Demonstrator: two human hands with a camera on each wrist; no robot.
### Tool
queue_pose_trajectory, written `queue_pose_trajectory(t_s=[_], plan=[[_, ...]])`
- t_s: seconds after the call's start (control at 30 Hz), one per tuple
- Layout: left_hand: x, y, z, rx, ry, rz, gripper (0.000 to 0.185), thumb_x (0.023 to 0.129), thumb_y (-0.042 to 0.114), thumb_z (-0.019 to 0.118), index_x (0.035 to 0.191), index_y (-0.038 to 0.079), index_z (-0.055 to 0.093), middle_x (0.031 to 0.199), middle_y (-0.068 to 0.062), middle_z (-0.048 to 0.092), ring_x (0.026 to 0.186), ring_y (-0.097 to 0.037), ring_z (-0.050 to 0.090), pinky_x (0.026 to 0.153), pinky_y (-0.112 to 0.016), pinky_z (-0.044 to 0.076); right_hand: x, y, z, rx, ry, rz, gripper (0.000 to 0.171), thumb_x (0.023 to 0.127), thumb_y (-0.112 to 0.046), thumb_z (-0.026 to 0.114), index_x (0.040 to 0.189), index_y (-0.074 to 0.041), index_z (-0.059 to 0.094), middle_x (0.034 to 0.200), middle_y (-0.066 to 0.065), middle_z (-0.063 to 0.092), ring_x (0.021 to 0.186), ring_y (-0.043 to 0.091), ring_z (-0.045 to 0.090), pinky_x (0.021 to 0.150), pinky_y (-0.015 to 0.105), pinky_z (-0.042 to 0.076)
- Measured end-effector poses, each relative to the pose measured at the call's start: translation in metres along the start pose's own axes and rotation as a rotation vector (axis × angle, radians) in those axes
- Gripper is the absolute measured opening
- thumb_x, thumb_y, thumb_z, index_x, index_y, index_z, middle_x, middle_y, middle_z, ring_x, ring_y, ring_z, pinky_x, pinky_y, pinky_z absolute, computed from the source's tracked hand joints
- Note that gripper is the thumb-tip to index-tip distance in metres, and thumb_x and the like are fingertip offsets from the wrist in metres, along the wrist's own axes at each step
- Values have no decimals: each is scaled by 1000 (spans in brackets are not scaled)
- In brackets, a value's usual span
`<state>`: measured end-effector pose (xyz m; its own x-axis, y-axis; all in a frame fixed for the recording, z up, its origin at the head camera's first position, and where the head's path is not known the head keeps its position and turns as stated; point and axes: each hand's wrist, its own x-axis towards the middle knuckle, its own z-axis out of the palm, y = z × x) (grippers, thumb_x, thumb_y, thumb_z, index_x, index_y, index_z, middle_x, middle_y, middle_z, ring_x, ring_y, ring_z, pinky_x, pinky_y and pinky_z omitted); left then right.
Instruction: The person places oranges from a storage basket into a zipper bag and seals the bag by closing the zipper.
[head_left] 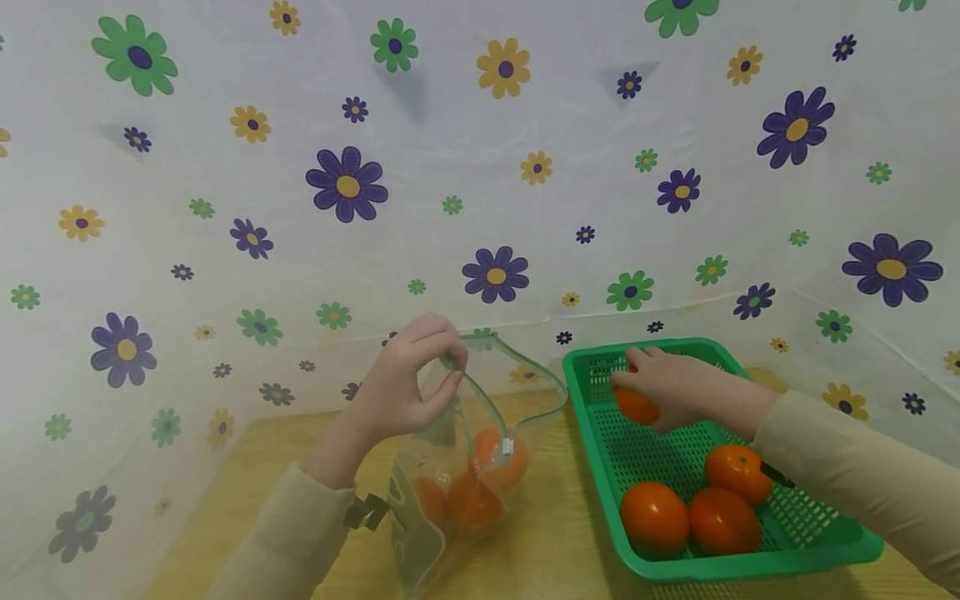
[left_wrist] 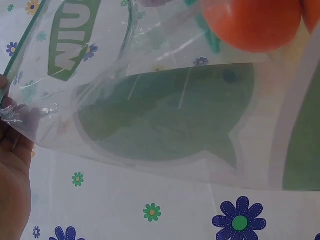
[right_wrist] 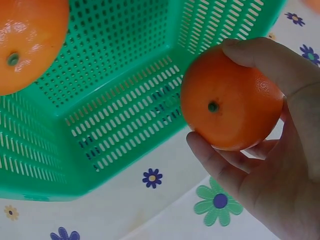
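With thumb and fingers, my left hand (head_left: 408,379) pinches the rim of a clear zip bag (head_left: 408,554), whose mouth gapes open toward the right. Several oranges (head_left: 480,500) lie inside the bag, partly veiled by its plastic. A white slider (head_left: 507,446) sits on the near rim. My right hand (head_left: 678,387) grips an orange (right_wrist: 235,100) with a green stem nub, over the far left part of a green basket (head_left: 600,492). Three more oranges (head_left: 723,521) rest at the basket's near end. Green printing (left_wrist: 165,115) covers the bag's side in the left wrist view.
The bag and basket stand side by side on a wooden tabletop (head_left: 551,517). Behind and at the sides hangs a white flower-print sheet (head_left: 435,242). The basket has raised, slotted walls. A dark strap (head_left: 367,512) shows at the left wrist.
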<state>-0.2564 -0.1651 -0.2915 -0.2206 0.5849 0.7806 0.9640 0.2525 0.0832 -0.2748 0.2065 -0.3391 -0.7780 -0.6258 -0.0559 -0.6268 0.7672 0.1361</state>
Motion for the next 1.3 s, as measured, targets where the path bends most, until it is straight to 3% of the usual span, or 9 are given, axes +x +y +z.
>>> queue_pose_trajectory(t_s=[0.77, 1.3], plan=[[-2, -1, 1, 4, -1, -9, 21, 78, -7, 67, 89, 10, 62, 85, -2, 60, 85, -17, 55, 81, -29, 49, 2, -20, -29, -32, 33, -29, 69, 75, -18, 94, 136, -21, 60, 126, 18, 57, 103, 29, 59, 68, 36, 62], [-2, -3, 2, -4, 0, -10, 6, 85, 1, 63, 88, 6, 64, 86, -2, 59, 85, -16, 54, 81, -27, 48, -1, -31, -51, -157, 129, -72, 68, 73, -22, 95, 131, -22, 60, 121, 15, 57, 101, 28, 60, 63, 35, 63]])
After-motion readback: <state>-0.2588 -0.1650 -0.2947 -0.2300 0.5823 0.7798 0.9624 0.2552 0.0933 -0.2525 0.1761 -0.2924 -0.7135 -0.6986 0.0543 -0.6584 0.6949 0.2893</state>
